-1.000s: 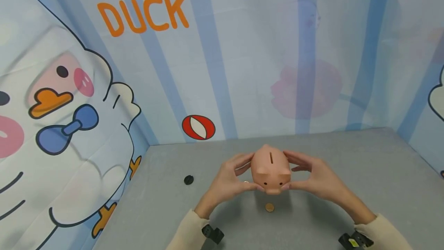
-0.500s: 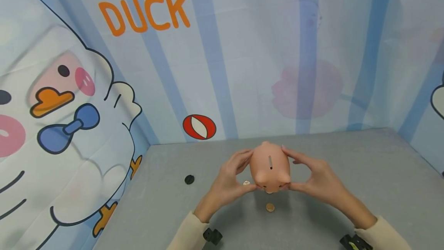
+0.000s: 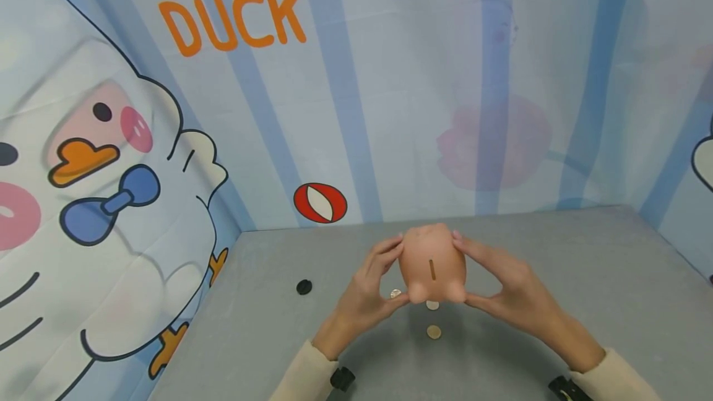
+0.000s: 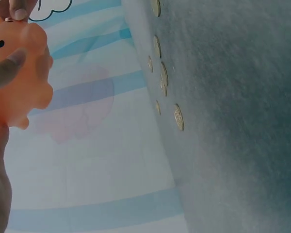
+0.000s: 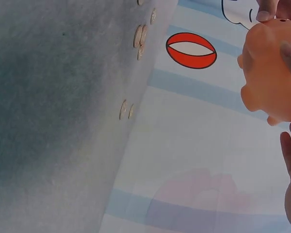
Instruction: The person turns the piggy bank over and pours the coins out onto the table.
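Observation:
A pink-orange piggy bank (image 3: 433, 249) is held up above the grey table between both hands, its slotted back tipped toward the head camera and its face hidden there. My left hand (image 3: 363, 293) grips its left side, thumb near the head and fingers at the rear. On the opposite side my right hand (image 3: 518, 283) holds it the same way. Gold-coloured coins lie below: one coin (image 3: 434, 332) in front, another partly covered by the bank. Several coins (image 4: 179, 117) show on the table in the left wrist view, well apart from the raised bank (image 4: 22, 92).
A small black round piece (image 3: 304, 287) lies on the table (image 3: 267, 339), left of the hands. Behind the table hangs a printed curtain (image 3: 412, 79) with a duck picture. Black wrist cameras (image 3: 342, 379) sit at both sleeves.
The piggy bank has tilted forward in both hands, so its face has gone from the head view and its slot sits lower. A coin beneath it has come into sight.

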Demonstrator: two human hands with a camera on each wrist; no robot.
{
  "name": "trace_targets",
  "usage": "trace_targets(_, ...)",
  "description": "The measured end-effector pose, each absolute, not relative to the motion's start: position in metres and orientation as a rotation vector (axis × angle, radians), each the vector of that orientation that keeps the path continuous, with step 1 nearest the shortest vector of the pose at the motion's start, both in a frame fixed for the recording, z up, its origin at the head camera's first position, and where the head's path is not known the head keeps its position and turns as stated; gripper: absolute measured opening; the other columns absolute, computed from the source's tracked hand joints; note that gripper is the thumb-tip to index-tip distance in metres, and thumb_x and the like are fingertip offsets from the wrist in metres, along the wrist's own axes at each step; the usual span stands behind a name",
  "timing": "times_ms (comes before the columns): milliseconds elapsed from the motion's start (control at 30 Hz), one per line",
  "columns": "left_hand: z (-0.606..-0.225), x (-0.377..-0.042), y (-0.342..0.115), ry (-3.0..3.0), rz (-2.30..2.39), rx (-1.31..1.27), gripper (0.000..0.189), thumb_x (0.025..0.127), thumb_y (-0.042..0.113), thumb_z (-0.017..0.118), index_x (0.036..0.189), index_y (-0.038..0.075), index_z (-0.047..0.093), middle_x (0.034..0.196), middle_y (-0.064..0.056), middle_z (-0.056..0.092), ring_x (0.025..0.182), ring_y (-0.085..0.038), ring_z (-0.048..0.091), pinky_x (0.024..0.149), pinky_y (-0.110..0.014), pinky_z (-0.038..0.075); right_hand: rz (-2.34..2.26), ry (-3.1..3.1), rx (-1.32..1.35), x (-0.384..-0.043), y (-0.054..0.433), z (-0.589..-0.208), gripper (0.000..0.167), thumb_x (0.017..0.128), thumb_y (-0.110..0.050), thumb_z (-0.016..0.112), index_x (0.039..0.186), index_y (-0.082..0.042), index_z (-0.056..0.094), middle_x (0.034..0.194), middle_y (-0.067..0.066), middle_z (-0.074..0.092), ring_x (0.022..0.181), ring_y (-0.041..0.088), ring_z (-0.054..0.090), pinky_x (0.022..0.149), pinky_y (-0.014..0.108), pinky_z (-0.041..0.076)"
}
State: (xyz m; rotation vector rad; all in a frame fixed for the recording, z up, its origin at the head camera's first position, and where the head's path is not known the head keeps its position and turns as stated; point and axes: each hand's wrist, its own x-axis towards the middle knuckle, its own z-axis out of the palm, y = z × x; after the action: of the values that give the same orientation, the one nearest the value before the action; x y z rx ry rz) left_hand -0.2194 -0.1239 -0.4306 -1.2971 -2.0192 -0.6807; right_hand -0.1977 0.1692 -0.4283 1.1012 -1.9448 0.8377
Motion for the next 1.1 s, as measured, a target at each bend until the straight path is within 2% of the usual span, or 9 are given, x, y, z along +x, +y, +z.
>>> trace_targets(267,-0.434,-0.220,-0.124,-1.980,-0.725,-1.318,0.101,0.073,0.000,0.095,0.155,-0.006,0.037,0.156,-0.026,0.043,0.141,-0.035,0.056,0.111,-0.030,0.055,0.861,-1.817,1.138,-0.203,0.167,-0.430,0.074,0.098,-0.052,0.068,0.142,0.008,0.060,0.155,0.010,0.059,0.146,0.004,0.051,0.120,0.012,0.039)
trace_targets(400,-0.432,-0.220,-0.123,-2.052,-0.879,-1.339,0.096,0.078,0.001,0.092,0.157,-0.003,0.037,0.157,-0.024,0.044,0.143,-0.035,0.054,0.113,-0.033,0.054,0.933,-1.835,1.141,-0.203,0.169,-0.432,0.076,0.096,-0.050,0.072,0.142,0.009,0.059,0.153,0.015,0.060,0.144,0.008,0.053,0.118,0.014,0.042)
trace_targets(533,-0.428,-0.218,-0.122,-2.275,-1.271,-1.292,0.090,0.082,0.007,0.090,0.159,0.010,0.042,0.157,-0.013,0.050,0.144,-0.029,0.055,0.115,-0.032,0.054,1.043,-1.995,1.014,-0.197,0.171,-0.435,0.084,0.079,-0.039,0.094,0.146,-0.001,0.060,0.143,0.011,0.068,0.128,0.005,0.063,0.105,0.013,0.051)
trace_targets(633,-0.425,-0.216,-0.121,-2.442,-1.513,-1.158,0.084,0.083,0.015,0.091,0.156,0.020,0.049,0.152,-0.004,0.056,0.141,-0.024,0.058,0.114,-0.032,0.055,1.128,-2.158,0.870,-0.191,0.170,-0.437,0.087,0.071,-0.022,0.099,0.148,-0.012,0.061,0.134,0.006,0.073,0.114,0.000,0.068,0.096,0.018,0.058)
trace_targets(667,-0.425,-0.216,-0.120,-2.484,-1.571,-1.109,0.081,0.085,0.018,0.090,0.155,0.022,0.051,0.150,-0.002,0.058,0.140,-0.023,0.059,0.114,-0.032,0.055,1.160,-2.192,0.830,-0.190,0.169,-0.438,0.085,0.071,-0.016,0.098,0.148,-0.014,0.061,0.131,0.006,0.074,0.110,-0.001,0.069,0.094,0.021,0.060)
trace_targets(767,-0.429,-0.217,-0.117,-2.575,-1.687,-0.971,0.070,0.091,0.029,0.085,0.153,0.027,0.053,0.148,-0.001,0.059,0.137,-0.022,0.061,0.112,-0.031,0.057,1.275,-2.315,0.694,-0.189,0.166,-0.439,0.065,0.086,-0.016,0.088,0.146,-0.014,0.063,0.132,0.010,0.074,0.107,0.005,0.073,0.093,0.029,0.064)
trace_targets(900,-0.435,-0.222,-0.112,-2.653,-1.705,-0.856,0.056,0.101,0.047,0.070,0.151,0.024,0.057,0.141,-0.003,0.065,0.126,-0.020,0.068,0.104,-0.034,0.061,1.398,-2.498,0.499,-0.190,0.162,-0.434,0.045,0.102,-0.032,0.071,0.141,-0.010,0.066,0.134,0.013,0.073,0.104,0.019,0.076,0.086,0.034,0.065)
trace_targets(967,-0.437,-0.224,-0.108,-2.692,-1.719,-0.803,0.054,0.103,0.054,0.062,0.145,0.021,0.064,0.132,-0.004,0.072,0.113,-0.017,0.074,0.099,-0.039,0.064,1.466,-2.589,0.425,-0.193,0.160,-0.430,0.046,0.106,-0.042,0.063,0.137,-0.009,0.068,0.129,0.014,0.074,0.098,0.022,0.077,0.082,0.035,0.066)
trace_targets(1100,-0.438,-0.226,-0.103,-2.758,-1.769,-0.710,0.058,0.105,0.062,0.053,0.130,0.015,0.075,0.109,-0.006,0.081,0.089,-0.015,0.079,0.089,-0.041,0.067,1.605,-2.719,0.321,-0.199,0.160,-0.424,0.057,0.108,-0.055,0.053,0.129,-0.006,0.072,0.118,0.014,0.077,0.084,0.017,0.076,0.074,0.038,0.066)
